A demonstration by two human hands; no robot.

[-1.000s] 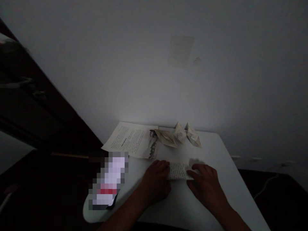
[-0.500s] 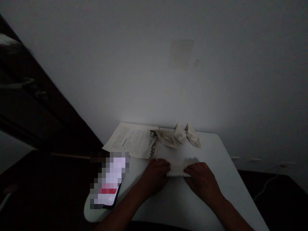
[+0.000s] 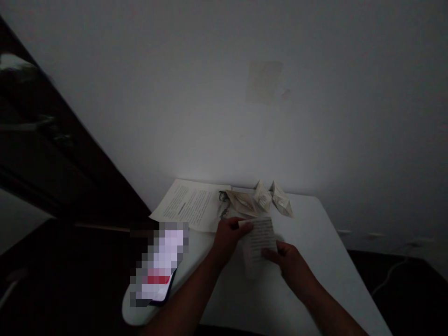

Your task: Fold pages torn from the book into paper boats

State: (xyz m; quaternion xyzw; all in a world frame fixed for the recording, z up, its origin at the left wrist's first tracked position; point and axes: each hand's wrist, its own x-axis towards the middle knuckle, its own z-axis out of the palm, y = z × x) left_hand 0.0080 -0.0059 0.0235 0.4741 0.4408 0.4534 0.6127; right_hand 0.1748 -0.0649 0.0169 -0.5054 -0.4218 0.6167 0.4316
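A piece of folded printed paper (image 3: 263, 235) is held up over the white table (image 3: 224, 303), tilted toward me. My left hand (image 3: 231, 235) pinches its upper left corner, thumb on the near face. At the lower right edge, my right hand (image 3: 287, 256) grips it between thumb and fingers. A paler flap hangs below the printed face. Just beyond the hands lie three folded paper boats: one flattish boat (image 3: 241, 201) on the left, a middle boat (image 3: 262, 198) and a right boat (image 3: 281, 199).
An open book (image 3: 189, 203) with printed pages lies at the back left, its right part under the left boat. A phone (image 3: 163, 266) with a lit, blurred screen rests at the table's left edge. The wall (image 3: 210, 116) stands directly behind the table.
The folded paper has come up off the table and turned, its printed face now standing taller. My left hand has shifted up to a corner, and my right hand grips the lower right edge.
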